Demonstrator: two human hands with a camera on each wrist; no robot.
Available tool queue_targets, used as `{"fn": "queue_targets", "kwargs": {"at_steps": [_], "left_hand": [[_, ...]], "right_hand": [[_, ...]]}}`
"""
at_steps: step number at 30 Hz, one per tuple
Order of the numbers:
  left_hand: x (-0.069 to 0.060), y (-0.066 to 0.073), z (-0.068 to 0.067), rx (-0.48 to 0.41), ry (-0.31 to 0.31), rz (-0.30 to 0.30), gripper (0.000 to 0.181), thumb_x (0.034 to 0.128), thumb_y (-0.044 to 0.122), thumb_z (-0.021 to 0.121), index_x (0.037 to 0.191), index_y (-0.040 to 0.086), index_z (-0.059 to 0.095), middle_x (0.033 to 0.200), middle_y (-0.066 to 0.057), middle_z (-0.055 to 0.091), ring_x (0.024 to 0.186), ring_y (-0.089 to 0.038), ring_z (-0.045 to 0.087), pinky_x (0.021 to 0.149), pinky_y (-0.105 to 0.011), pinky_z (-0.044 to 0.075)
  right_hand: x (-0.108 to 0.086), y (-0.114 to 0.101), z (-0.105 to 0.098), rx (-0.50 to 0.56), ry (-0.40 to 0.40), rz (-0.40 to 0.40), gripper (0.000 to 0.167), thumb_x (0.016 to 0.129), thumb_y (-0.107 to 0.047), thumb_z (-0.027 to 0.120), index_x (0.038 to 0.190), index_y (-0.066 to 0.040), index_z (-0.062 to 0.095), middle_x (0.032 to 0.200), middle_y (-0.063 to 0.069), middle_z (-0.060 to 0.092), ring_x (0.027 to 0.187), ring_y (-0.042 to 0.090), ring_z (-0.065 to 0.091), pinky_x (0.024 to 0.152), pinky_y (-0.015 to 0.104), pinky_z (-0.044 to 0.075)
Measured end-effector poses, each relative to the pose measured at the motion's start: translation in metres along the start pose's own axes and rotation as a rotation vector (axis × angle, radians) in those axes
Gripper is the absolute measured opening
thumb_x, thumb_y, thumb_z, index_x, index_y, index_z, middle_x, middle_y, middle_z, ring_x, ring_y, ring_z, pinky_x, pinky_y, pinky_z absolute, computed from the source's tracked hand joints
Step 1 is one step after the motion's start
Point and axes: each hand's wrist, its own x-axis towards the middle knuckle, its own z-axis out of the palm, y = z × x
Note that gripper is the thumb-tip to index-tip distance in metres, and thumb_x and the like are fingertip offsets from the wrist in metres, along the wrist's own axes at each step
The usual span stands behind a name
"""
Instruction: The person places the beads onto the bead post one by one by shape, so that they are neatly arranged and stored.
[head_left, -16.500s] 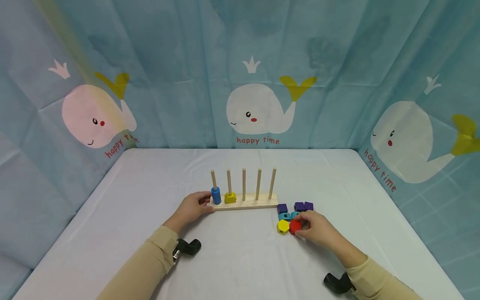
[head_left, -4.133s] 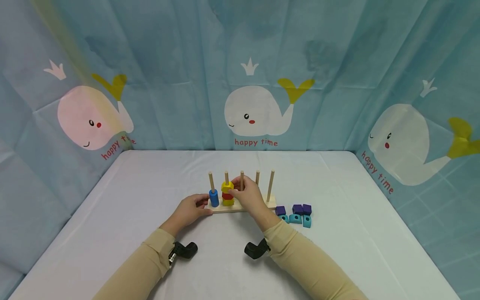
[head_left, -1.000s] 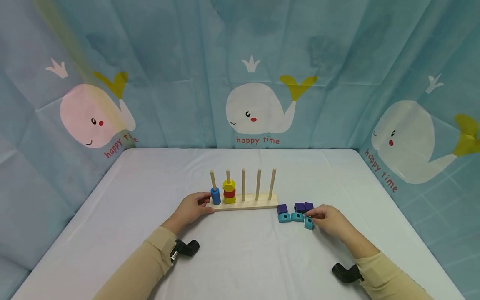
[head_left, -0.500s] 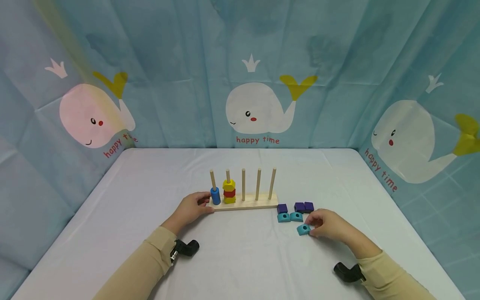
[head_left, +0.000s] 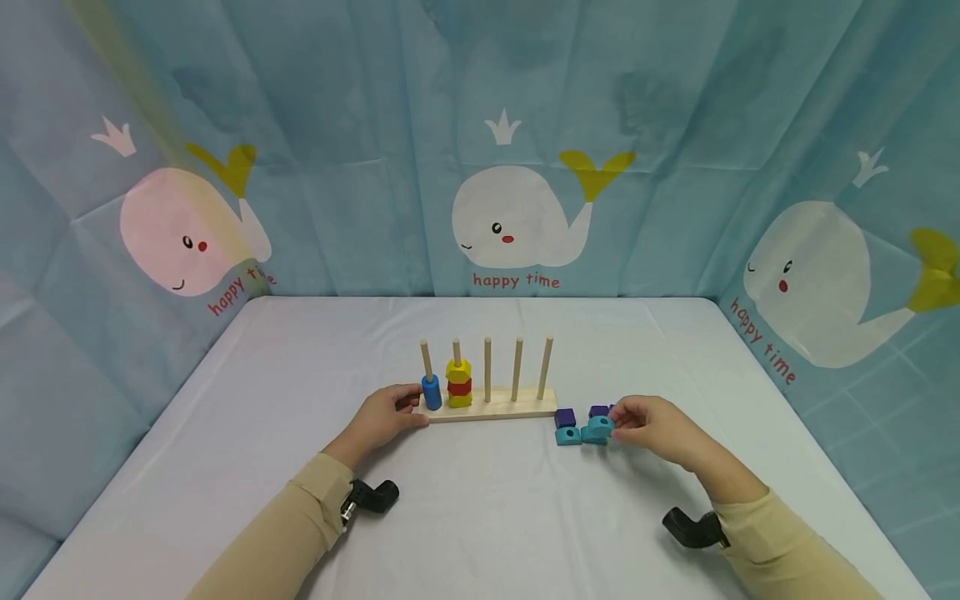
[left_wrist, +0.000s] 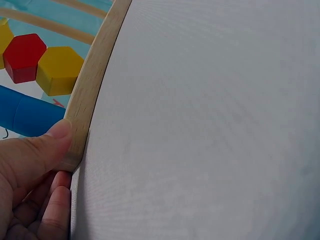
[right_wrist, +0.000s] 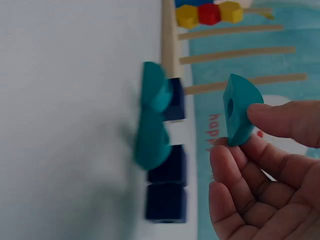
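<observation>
My left hand grips the left end of a wooden peg board, thumb on its front edge in the left wrist view. On the leftmost peg sits a blue cylinder bead. The second peg carries a yellow hexagonal bead, a red one and another yellow one at the bottom. Three pegs are bare. My right hand pinches a teal half-round bead between thumb and fingers, raised off the table. Below it lie two more teal half-round beads.
Several purple cube beads lie behind the teal ones, just right of the board; the right hand partly covers them. White cloth covers the table. A whale-print curtain hangs behind and at both sides.
Since earlier, a red and a yellow bead were added to the second peg. In the last second, my right hand has turned and lifted one teal bead. My left hand stays put.
</observation>
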Motion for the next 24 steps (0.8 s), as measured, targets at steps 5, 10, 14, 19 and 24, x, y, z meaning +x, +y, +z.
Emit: {"fn": "queue_targets", "kwargs": {"at_steps": [5, 10, 14, 19, 24], "left_hand": [[0.001, 0.0, 0.0, -0.006, -0.007, 0.001, 0.058, 0.0734, 0.025, 0.077, 0.125, 0.009, 0.056, 0.111, -0.003, 0.062, 0.103, -0.016, 0.056, 0.087, -0.029, 0.048], [0.002, 0.0, 0.0, -0.017, -0.011, 0.002, 0.059, 0.0732, 0.025, 0.077, 0.125, 0.008, 0.056, 0.112, -0.004, 0.062, 0.104, -0.016, 0.056, 0.087, -0.028, 0.048], [0.002, 0.0, 0.0, -0.003, -0.009, 0.004, 0.058, 0.0735, 0.027, 0.077, 0.125, 0.009, 0.056, 0.111, -0.003, 0.062, 0.103, -0.016, 0.056, 0.087, -0.029, 0.048], [0.002, -0.001, 0.0, 0.008, -0.008, 0.006, 0.058, 0.0737, 0.028, 0.076, 0.125, 0.01, 0.057, 0.11, -0.002, 0.062, 0.1, -0.015, 0.056, 0.088, -0.032, 0.047], [0.002, -0.002, 0.0, 0.021, -0.006, 0.005, 0.057, 0.0739, 0.028, 0.076, 0.125, 0.01, 0.057, 0.109, -0.001, 0.062, 0.097, -0.013, 0.055, 0.088, -0.033, 0.047]], "right_hand": [[0.008, -0.023, -0.011, 0.002, 0.059, -0.048, 0.016, 0.084, -0.015, 0.065, 0.095, -0.005, 0.059, 0.084, 0.005, 0.057, 0.079, 0.019, 0.052, 0.065, 0.026, 0.049], [0.02, -0.044, -0.019, -0.002, 0.133, -0.094, 0.016, 0.085, -0.013, 0.064, 0.097, -0.003, 0.058, 0.086, 0.007, 0.058, 0.08, 0.021, 0.054, 0.068, 0.028, 0.05], [0.03, -0.057, -0.023, 0.016, 0.187, -0.155, 0.015, 0.086, -0.011, 0.062, 0.098, -0.003, 0.057, 0.088, 0.008, 0.057, 0.081, 0.021, 0.053, 0.071, 0.027, 0.049], [0.042, -0.073, -0.023, 0.085, 0.217, -0.213, 0.016, 0.087, -0.01, 0.061, 0.1, -0.002, 0.057, 0.089, 0.01, 0.057, 0.08, 0.022, 0.053, 0.07, 0.025, 0.049], [0.05, -0.09, -0.019, 0.189, 0.224, -0.276, 0.018, 0.087, -0.009, 0.061, 0.102, 0.0, 0.057, 0.093, 0.012, 0.058, 0.082, 0.021, 0.055, 0.072, 0.023, 0.049]]}}
